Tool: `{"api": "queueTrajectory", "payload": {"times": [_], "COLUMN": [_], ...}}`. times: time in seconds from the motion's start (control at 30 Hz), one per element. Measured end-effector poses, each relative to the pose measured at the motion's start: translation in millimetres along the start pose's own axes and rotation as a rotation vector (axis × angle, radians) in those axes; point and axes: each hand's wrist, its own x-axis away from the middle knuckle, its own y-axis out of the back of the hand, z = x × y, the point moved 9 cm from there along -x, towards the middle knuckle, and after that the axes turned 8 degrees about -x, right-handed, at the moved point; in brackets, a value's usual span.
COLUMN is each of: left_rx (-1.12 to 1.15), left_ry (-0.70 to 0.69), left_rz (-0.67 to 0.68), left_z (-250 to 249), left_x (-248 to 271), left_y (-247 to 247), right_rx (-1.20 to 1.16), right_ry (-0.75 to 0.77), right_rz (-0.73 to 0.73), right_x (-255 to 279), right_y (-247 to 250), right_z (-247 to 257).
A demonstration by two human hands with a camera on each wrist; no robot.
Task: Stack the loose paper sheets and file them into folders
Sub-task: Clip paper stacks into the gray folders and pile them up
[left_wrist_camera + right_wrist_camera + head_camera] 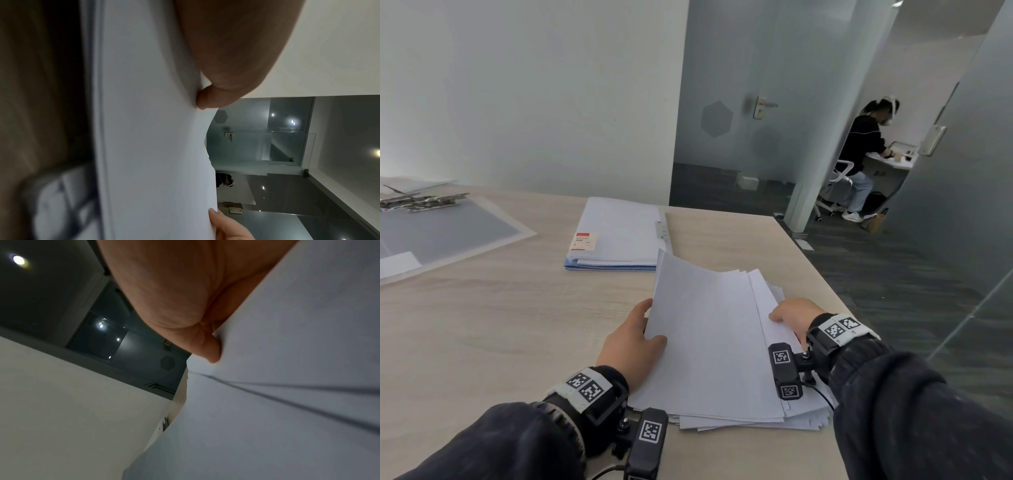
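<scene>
Left hand point(635, 337): thumb lies on top of the upper sheets point(709, 335), fingers hidden beneath them, so the hand is clamped on their left edge and holds that edge raised off the paper pile point(753, 423). The left wrist view confirms the grip: the thumb tip presses the white face of the sheets point(160, 146), which bow away from the camera.

Right hand point(792, 313): it rests on the right side of the same sheets, thumb on the top face; the right wrist view shows the thumb pressed into the paper point(287, 386). Whether the remaining fingers curl under the paper cannot be told.

The pile lies on the near right part of the wooden table point(517, 325), its edges uneven and fanned.

Just beyond the pile lies a closed folder point(619, 233), white over a blue lower cover, almost touching the raised sheets. It carries a red and white label point(583, 241); the print is too small to read.

At far left lies an open clear folder point(448, 229) with a metal clip point(424, 202).

Behind the table stand a frosted glass door point(739, 113) and, through an opening, a seated person point(863, 157) at a desk
</scene>
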Motion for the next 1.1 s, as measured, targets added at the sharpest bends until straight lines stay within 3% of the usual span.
{"api": "queueTrajectory", "payload": {"times": [0.13, 0.3, 0.5, 0.6, 0.83, 1.1], "left_rx": [0.011, -0.051, 0.099, 0.238, 0.530, 0.708], "left_ry": [0.002, -0.001, -0.018, 0.020, 0.096, -0.151], "left_rz": [0.015, 0.031, -0.034, -0.110, -0.020, -0.254], "left_z": [-1.8, -6.6, -4.0, 7.0, 22.1, 19.1], "left_x": [2.3, 8.9, 9.3, 5.9, 2.8, 24.3], "left_y": [-0.1, -1.1, 9.8, 24.6, 48.4, 133.1], "right_rx": [-0.116, -0.730, -0.729, -0.876, -1.128, -1.267], "right_ry": [0.006, -0.087, 0.074, 0.168, 0.359, 0.479], "right_rz": [0.008, 0.119, 0.147, 0.139, 0.157, 0.346], "right_x": [16.6, 29.4, 50.5, 57.0, 85.0, 128.3], "right_y": [-6.9, -44.7, -51.1, -48.4, -52.0, -81.8], "right_z": [-0.5, -10.4, 7.0, 14.4, 52.2, 129.3]}}
